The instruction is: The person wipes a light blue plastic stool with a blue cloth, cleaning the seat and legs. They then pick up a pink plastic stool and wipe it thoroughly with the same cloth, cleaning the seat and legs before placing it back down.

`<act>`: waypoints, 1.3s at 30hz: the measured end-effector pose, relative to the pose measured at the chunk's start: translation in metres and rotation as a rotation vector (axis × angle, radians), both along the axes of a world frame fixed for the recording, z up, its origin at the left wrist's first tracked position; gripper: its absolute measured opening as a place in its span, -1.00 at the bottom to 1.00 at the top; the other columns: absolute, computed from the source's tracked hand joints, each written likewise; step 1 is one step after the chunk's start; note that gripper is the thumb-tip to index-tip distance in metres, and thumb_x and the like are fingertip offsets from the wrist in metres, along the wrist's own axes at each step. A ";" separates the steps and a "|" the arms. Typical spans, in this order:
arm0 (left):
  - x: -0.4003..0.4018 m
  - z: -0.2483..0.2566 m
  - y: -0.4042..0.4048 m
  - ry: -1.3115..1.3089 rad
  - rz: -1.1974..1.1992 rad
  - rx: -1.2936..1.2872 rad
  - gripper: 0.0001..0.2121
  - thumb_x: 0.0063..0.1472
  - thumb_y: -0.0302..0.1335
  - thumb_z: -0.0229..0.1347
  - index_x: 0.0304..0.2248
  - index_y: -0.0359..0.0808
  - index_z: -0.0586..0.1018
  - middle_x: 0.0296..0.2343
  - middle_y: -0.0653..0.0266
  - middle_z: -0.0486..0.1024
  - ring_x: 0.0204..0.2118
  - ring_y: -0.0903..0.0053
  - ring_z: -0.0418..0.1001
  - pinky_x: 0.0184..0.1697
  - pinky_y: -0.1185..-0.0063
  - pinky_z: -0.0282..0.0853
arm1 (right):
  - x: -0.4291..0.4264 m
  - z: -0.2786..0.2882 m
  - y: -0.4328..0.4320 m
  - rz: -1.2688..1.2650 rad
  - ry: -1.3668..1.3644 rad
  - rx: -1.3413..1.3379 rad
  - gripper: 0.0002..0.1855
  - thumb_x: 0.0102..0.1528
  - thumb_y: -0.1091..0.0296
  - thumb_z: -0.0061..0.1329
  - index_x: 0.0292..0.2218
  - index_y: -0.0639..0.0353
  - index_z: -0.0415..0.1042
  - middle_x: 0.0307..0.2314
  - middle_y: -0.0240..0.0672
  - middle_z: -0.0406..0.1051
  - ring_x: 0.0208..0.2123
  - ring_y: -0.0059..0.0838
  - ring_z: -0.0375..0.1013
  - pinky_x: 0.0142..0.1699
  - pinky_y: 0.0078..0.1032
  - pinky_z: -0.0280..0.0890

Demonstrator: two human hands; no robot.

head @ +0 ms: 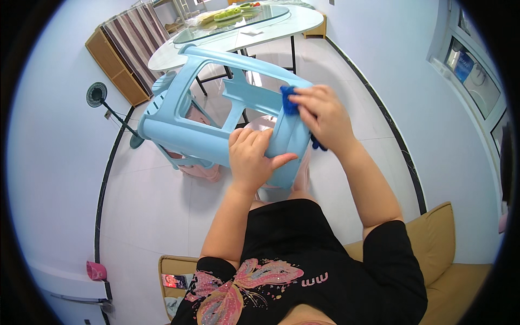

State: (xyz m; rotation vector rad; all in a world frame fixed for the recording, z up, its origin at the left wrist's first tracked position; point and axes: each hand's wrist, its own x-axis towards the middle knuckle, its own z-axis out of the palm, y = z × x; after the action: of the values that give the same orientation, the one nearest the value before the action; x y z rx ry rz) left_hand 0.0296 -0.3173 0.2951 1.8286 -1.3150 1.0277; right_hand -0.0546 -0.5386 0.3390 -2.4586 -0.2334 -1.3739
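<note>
A light blue plastic stool (191, 136) lies tilted on its side before me, its open legs and crossbars facing up. My left hand (254, 156) grips its near edge, thumb spread over the plastic. In my right hand (325, 115) is a dark blue cloth (289, 101), pressed against the stool's right-hand part. More dark blue material shows below the right palm, partly hidden by the hand. Behind the stool, at its left, stand a light blue slatted plastic chair (162, 99) and pink fabric (203, 170), both partly covered by it.
A white table (308, 20) with a glass top layer and plates of green fruit stands ahead. A dark green fan (96, 94) is at left, beside a curtained wooden cabinet (118, 65). Tan sofa cushions (434, 239), a phone (174, 281) and a pink bin (96, 270) are near me.
</note>
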 end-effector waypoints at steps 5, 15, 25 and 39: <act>-0.001 0.000 0.001 0.024 0.019 0.006 -0.33 -0.12 0.16 0.48 -0.24 -0.28 0.66 -0.49 0.34 0.52 -0.36 0.37 0.47 -0.05 0.40 0.32 | 0.000 -0.005 0.016 -0.097 -0.077 -0.053 -0.70 0.11 0.43 0.21 -0.09 0.18 0.71 -0.08 -0.25 0.63 -0.01 -0.18 0.51 0.10 -0.22 0.44; -0.004 -0.001 0.004 0.056 0.002 0.006 -0.36 -0.10 0.17 0.45 -0.29 -0.26 0.66 -0.49 0.34 0.55 -0.31 0.32 0.50 0.01 0.36 0.33 | 0.007 0.005 -0.008 -0.068 0.020 0.141 -0.78 0.12 0.39 0.19 -0.17 0.09 0.76 -0.14 -0.25 0.68 -0.02 -0.15 0.53 0.11 -0.26 0.45; -0.002 -0.004 0.014 0.077 -0.029 0.029 -0.34 -0.14 0.15 0.49 -0.28 -0.27 0.64 -0.51 0.35 0.51 -0.37 0.36 0.48 -0.03 0.39 0.32 | -0.035 -0.028 0.062 0.024 -0.090 -0.149 -0.73 0.01 0.40 0.27 -0.19 0.10 0.73 -0.09 -0.38 0.67 -0.03 -0.22 0.53 0.10 -0.27 0.47; -0.006 -0.002 0.014 0.072 -0.033 0.042 -0.35 -0.20 0.02 0.55 -0.25 -0.31 0.66 -0.46 0.30 0.55 -0.36 0.31 0.47 -0.03 0.37 0.30 | 0.013 -0.006 0.003 -0.200 -0.059 0.250 -0.77 0.12 0.38 0.15 -0.19 0.13 0.76 -0.19 -0.17 0.69 -0.11 -0.11 0.55 0.07 -0.24 0.46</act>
State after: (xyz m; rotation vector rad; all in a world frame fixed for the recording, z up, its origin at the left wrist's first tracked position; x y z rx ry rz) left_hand 0.0235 -0.3037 0.2928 1.8509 -1.3286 0.9152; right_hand -0.0415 -0.5352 0.3327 -2.2837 0.1670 -1.4580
